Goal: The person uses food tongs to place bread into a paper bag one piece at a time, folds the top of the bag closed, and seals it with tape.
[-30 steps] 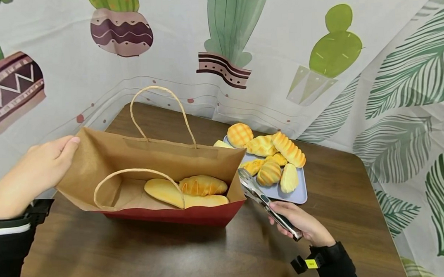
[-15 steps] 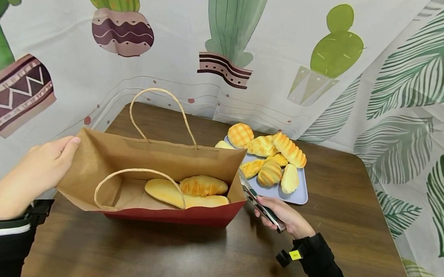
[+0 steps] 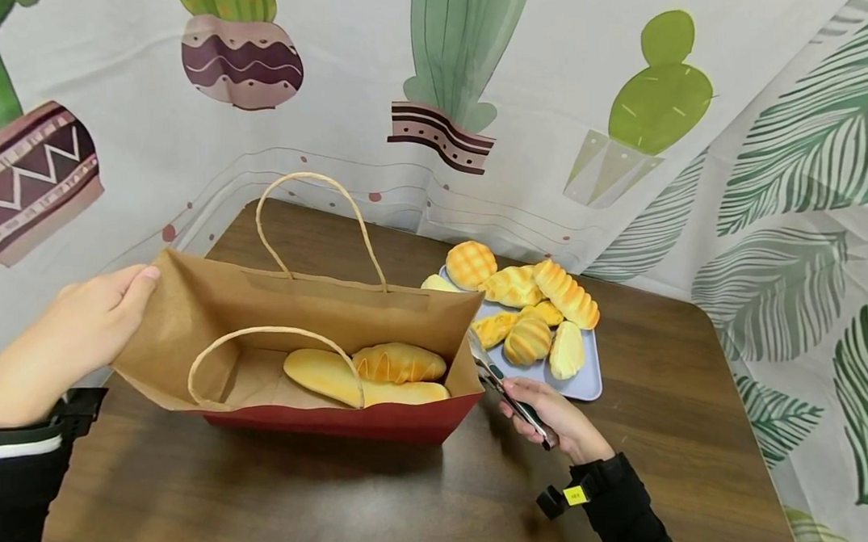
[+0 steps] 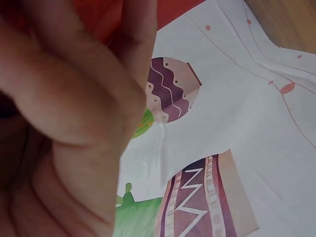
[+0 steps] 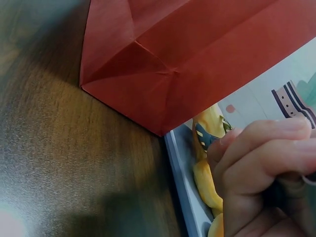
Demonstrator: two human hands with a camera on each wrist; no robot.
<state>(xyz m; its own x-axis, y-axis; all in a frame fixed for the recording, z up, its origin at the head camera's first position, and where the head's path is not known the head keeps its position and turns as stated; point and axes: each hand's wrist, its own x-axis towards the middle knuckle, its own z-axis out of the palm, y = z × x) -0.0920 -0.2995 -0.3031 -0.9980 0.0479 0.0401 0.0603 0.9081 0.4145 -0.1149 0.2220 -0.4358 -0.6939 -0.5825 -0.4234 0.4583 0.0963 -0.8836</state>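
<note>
At the left, my left hand (image 3: 91, 330) pinches the upper left edge of a paper bag (image 3: 339, 425), red outside and brown inside. The bag stands with its mouth spread wide. Inside lie a long pale bread loaf (image 3: 315, 372) and a shorter glazed bread roll (image 3: 397, 362) with light drizzle lines. My right hand (image 3: 553, 415) grips metal tongs (image 3: 516, 405) beside the bag's right end. The tong tips point up and left, partly hidden by the bag's edge, so whether they hold anything is unclear. In the left wrist view, the left hand (image 4: 74, 108) shows curled fingers.
Behind the right hand, a pale blue tray (image 3: 589, 369) carries several breads, including a round checked bun (image 3: 471, 264) and a ridged loaf (image 3: 566, 293). Two rope handles (image 3: 313, 175) rise from the bag. A cactus-print cloth hangs behind the wooden table (image 3: 673, 422).
My right hand and the tongs have shifted left and slightly up, closer to the bag's right end, then stayed almost still. The left hand and the bag hold their place.
</note>
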